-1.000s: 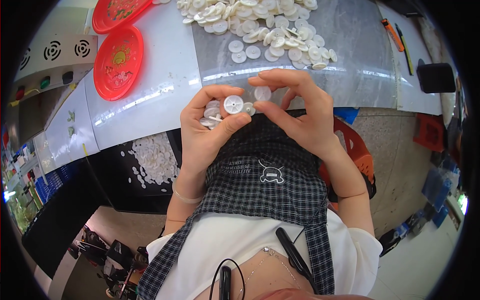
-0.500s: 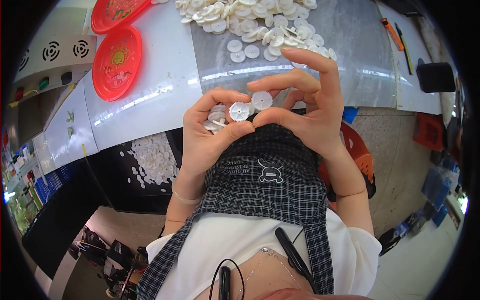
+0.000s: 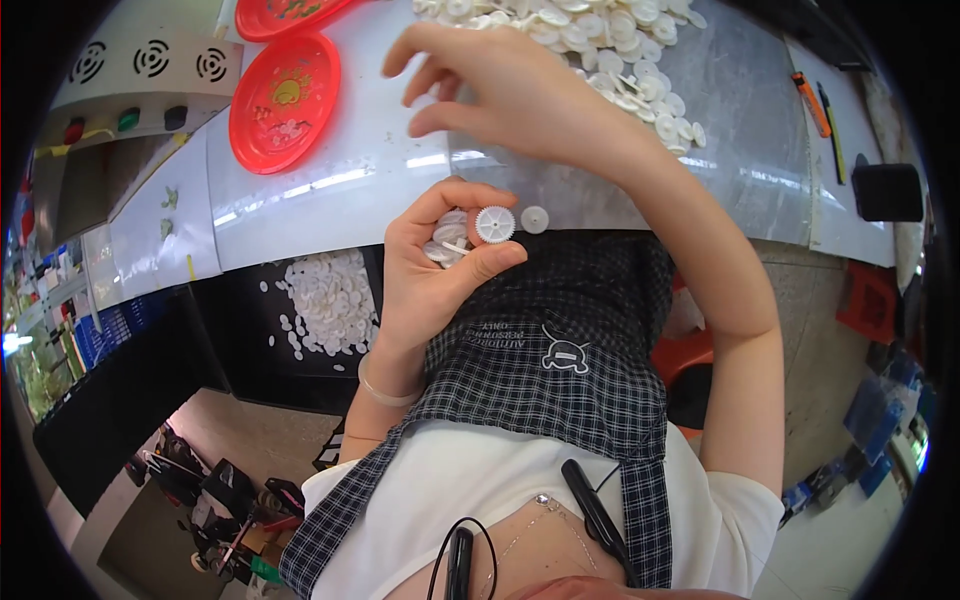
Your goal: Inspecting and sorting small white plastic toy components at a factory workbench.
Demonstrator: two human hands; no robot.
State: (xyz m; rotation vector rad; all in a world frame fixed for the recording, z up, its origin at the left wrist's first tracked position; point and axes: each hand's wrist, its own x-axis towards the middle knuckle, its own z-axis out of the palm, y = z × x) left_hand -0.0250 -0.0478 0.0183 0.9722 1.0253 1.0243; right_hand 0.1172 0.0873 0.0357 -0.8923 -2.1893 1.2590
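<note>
My left hand [image 3: 415, 285] is closed around several white plastic gears [image 3: 452, 232] in its curled fingers. Between its thumb and fingertips, one white spoked gear [image 3: 495, 225] faces up with its toothed rim showing. Just right of those fingertips, a single white gear [image 3: 534, 220] appears at the table's near edge, apart from the hand. My right hand [image 3: 495, 90] is raised over the table, its fingers loosely bent and apart. I see nothing between them. Its forearm crosses in front of part of a big heap of white gears [image 3: 640, 85] at the far side.
Two red plates, the nearer one [image 3: 285, 105] whole in view, stand left on the table [image 3: 330, 205]. A grey machine [image 3: 150, 75] with buttons is at far left. White discs [image 3: 330, 300] fill a black tray below. An orange cutter [image 3: 811, 103] and dark phone-like object [image 3: 888, 193] lie right.
My right hand has left the gears at my left hand and moved up and leftward over the table, opening. The left hand keeps its gears. The whole view has shifted slightly.
</note>
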